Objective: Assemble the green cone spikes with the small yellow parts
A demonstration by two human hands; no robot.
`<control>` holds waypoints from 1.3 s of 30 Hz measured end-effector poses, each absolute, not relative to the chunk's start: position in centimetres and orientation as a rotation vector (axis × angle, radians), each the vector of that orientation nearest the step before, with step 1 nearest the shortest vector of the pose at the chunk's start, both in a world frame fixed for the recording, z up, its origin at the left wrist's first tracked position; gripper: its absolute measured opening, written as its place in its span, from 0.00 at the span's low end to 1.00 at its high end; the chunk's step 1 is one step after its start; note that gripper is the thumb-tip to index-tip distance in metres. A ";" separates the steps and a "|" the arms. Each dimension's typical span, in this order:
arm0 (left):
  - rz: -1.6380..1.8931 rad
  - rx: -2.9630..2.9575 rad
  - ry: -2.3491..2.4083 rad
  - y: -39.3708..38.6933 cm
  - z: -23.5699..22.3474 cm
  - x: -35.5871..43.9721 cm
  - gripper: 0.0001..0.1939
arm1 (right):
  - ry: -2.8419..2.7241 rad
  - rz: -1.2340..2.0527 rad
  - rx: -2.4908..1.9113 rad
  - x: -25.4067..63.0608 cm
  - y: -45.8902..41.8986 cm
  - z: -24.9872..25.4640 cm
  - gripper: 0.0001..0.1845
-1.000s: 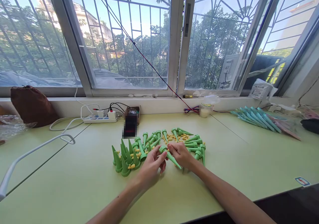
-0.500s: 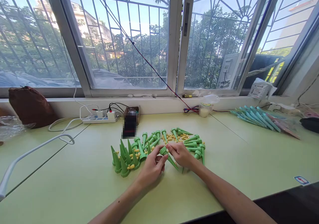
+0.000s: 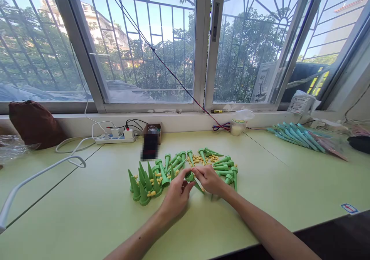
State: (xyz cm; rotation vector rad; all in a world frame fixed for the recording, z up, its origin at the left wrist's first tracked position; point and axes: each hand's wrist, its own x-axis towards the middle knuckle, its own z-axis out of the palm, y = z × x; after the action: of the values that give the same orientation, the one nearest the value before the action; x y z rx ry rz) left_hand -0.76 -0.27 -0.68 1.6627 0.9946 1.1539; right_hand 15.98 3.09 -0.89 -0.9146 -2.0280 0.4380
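Between my hands is a green plastic watering spike (image 3: 189, 176), its wide ringed end up to the left and its point slanting down to the right. My left hand (image 3: 177, 192) grips the ringed end between thumb and forefinger. Closed against the same end, my right hand (image 3: 208, 179) hides whatever its fingertips pinch. More green spikes stand upright on their wide ends (image 3: 144, 194) to the left. Others lie (image 3: 224, 167) behind and right of my right hand. Small yellow valve pieces (image 3: 196, 159) are scattered among them.
A power strip (image 3: 115, 139) with white cables lies at the back left, near a brown drawstring bag (image 3: 36, 124). A small box (image 3: 156, 131), a lidded jar (image 3: 237, 127) and blue-green packets (image 3: 299, 136) line the back. The table's dark front edge is at lower right.
The held spike has turned, so its ringed end now faces me more and shows its hollow. My left fingers have shifted slightly on it; my right hand is nearly in the same place.
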 end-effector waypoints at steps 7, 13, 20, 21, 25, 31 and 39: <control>1.173 1.713 1.030 -0.2 -0.8 -0.8 0.18 | -2.021 0.428 -0.917 15.9 3.0 -0.7 0.25; 1.168 1.822 1.060 -0.1 -1.2 -0.9 0.17 | -2.011 0.418 -0.920 15.9 3.0 -0.8 0.24; 1.153 1.774 1.080 -0.1 -1.0 -0.5 0.18 | -1.951 0.392 -0.897 15.6 2.9 -1.0 0.23; 1.150 1.761 1.080 -0.1 -1.0 -0.5 0.18 | -1.946 0.388 -0.888 15.5 2.8 -1.0 0.23; 1.211 1.703 1.099 0.1 -1.0 -0.2 0.14 | -1.912 0.363 -0.891 15.4 2.7 -1.0 0.23; 1.150 1.631 1.094 0.2 -0.8 -0.1 0.21 | -1.885 0.327 -0.895 15.4 2.9 -1.2 0.23; 0.960 1.109 0.753 0.4 -0.1 -0.4 0.16 | -1.796 0.357 -0.931 15.9 3.0 -0.9 0.23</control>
State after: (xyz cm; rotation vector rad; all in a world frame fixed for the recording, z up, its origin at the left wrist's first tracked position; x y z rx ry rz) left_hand -0.42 0.43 -0.09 1.1089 0.7534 0.9597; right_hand 15.89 2.98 -0.89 -0.9305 -1.7965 0.3572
